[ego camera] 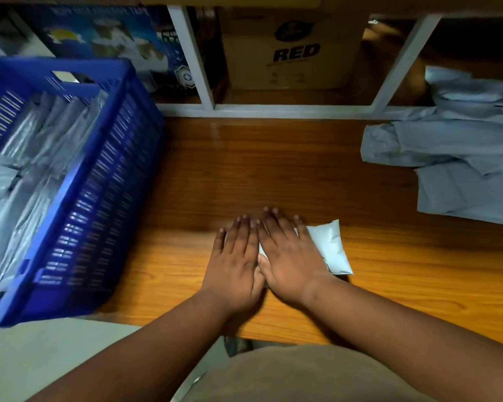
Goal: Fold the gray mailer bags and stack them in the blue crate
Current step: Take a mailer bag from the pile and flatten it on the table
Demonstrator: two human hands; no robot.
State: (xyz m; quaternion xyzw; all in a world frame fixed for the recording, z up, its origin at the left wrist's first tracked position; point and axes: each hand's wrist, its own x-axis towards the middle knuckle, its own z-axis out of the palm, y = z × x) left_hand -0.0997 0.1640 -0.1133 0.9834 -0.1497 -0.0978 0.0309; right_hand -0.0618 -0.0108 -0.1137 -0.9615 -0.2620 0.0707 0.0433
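At the left, the blue crate [79,181] is seen standing on the worktop [244,175], already holding folded gray bags [26,169] packed upright and leaning against one another. In the middle, near the front edge, the bag being folded [328,248] is pinned flat under both hands, and only its right end is exposed. The left hand [235,259] is laid flat with fingers straight, nothing gripped; the right hand [291,256] is likewise spread and pressing down, touching the left along the thumbs.

The bag is judged to be thin plastic film — light, limp and slick — so a fold is likely to spring open unless it is creased firmly by palm pressure. It is best taken up by pinching across the folded edge, so that all layers are clamped together; a hold on one loose corner may let the packet unfold. No fragility is expected.

In appearance, the packet is pale gray, slightly puffed, with a crinkled seam at its right end. At the far right, a loose pile of unfolded bags [462,158] lies well apart, flat and wrinkled.
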